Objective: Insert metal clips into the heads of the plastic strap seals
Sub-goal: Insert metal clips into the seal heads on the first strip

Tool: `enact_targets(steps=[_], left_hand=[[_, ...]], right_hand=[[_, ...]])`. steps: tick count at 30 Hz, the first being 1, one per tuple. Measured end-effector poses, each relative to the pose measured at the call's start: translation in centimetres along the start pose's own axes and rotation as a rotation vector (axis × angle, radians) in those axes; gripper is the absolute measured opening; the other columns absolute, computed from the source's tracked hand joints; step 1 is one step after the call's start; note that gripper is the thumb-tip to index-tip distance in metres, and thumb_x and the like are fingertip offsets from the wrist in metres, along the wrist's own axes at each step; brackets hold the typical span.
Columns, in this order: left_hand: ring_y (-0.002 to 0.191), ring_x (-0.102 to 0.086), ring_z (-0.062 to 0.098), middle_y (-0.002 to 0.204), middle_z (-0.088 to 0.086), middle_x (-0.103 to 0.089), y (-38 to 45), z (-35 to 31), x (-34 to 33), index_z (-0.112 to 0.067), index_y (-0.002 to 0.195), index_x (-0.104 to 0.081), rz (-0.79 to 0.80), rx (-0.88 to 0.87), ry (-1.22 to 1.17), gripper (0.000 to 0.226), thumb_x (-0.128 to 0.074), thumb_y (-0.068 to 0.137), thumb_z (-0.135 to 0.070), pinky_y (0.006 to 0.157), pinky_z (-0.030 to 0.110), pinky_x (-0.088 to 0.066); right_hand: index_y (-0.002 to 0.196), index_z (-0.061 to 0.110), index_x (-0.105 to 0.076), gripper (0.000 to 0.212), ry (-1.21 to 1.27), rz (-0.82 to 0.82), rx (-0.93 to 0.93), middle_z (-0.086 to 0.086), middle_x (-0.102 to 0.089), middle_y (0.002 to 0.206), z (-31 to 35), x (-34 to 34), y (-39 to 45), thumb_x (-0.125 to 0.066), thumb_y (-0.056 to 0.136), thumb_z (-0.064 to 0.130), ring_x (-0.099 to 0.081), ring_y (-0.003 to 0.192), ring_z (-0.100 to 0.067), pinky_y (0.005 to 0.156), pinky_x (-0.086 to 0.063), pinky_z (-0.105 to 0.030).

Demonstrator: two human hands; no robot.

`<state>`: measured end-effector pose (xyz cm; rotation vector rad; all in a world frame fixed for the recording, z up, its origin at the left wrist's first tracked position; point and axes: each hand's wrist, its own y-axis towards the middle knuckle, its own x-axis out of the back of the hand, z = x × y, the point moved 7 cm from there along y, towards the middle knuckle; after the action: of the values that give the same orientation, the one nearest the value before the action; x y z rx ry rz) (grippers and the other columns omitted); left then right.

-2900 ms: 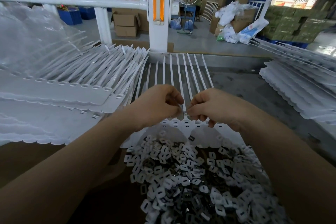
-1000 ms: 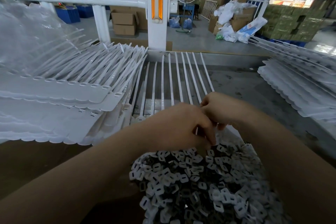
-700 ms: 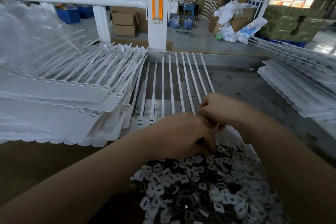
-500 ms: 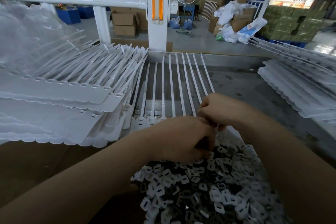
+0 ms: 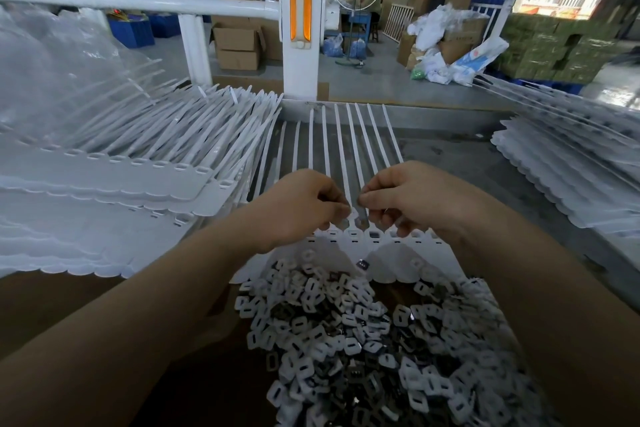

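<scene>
Both hands have lifted off the pile of metal clips (image 5: 363, 340) and parted. Left hand (image 5: 301, 206) and right hand (image 5: 412, 199) each pinch one clip in curled fingers above the heads of one strip of strap seals (image 5: 356, 239) on the bench (image 5: 460, 163). About nine straps fan away. One clip (image 5: 363, 264) lies on the strip.

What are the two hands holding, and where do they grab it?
Each pinches a small metal clip by its top edge: left hand one clip, right hand another, above the white plastic strap seal heads.
</scene>
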<state>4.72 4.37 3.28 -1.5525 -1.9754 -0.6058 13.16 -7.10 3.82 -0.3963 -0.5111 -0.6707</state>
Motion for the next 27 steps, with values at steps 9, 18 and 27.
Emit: enact_targets(steps=[9,18,27], left_hand=[[0.071,-0.061,0.007,0.076,-0.006,-0.068,0.2,0.0,-0.4,-0.021,0.084,-0.068,-0.032,0.02,-0.03,0.009,-0.065,0.092,-0.025,0.068,0.026,-0.051],[0.084,-0.065,0.017,0.087,0.001,-0.07,1.3,-0.2,-2.3,-0.02,0.087,-0.069,0.024,0.057,0.043,0.009,-0.066,0.091,-0.027,0.077,0.033,-0.053],[0.072,-0.064,0.013,0.082,-0.001,-0.072,2.8,0.1,-3.0,-0.018,0.083,-0.075,0.101,0.119,0.045,0.009,-0.072,0.084,-0.026,0.061,0.027,-0.049]], right_hand=[[0.09,0.014,-0.067,0.011,-0.264,-0.063,-0.048,-0.005,-0.071,0.075,-0.7,0.2,0.4,-0.057,0.095,0.014,-0.061,0.058,-0.014,0.05,-0.053,-0.028],[0.103,0.007,-0.067,0.021,-0.453,-0.059,-0.158,-0.014,-0.069,0.096,-1.9,0.1,0.7,-0.048,0.095,0.002,-0.065,0.069,-0.022,0.071,-0.058,-0.038],[0.106,0.006,-0.065,0.019,-0.427,-0.075,-0.181,-0.01,-0.068,0.095,-2.5,0.1,1.0,-0.049,0.096,0.004,-0.066,0.068,-0.019,0.068,-0.06,-0.035]])
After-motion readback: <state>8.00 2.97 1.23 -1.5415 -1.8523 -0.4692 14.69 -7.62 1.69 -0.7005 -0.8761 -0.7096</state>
